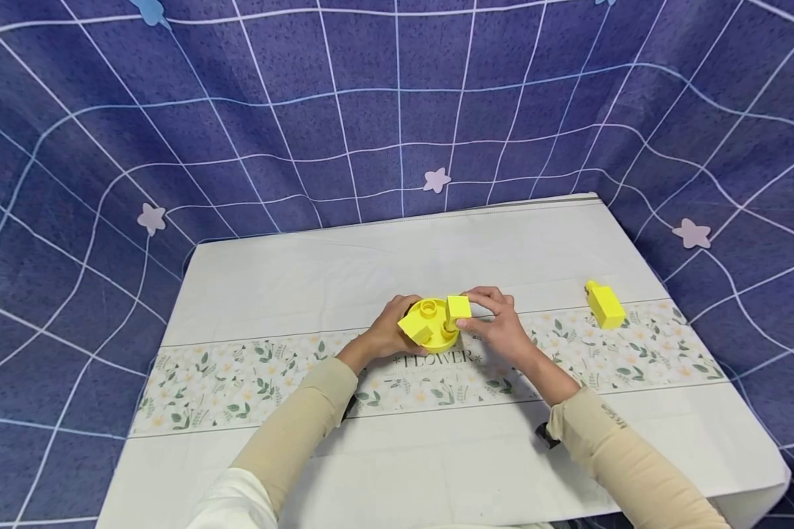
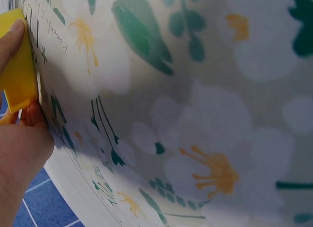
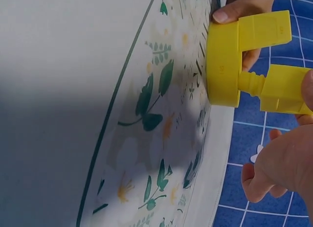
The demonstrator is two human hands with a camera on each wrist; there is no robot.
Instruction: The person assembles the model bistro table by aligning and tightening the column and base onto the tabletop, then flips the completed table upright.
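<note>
Looks partway done — your left hand (image 1: 389, 327) grips the round base (image 1: 442, 345) mid-frame, first block (image 1: 413, 328) on, right hand (image 1: 503, 328) pinching the second block (image 1: 459, 308) at it — third block (image 1: 606, 306) left, loose at frame right.

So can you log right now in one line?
left hand: grips round yellow base | right hand: pinches yellow block, ridged stem at base | second yellow block: on base | third yellow block: lying on tablecloth
</note>
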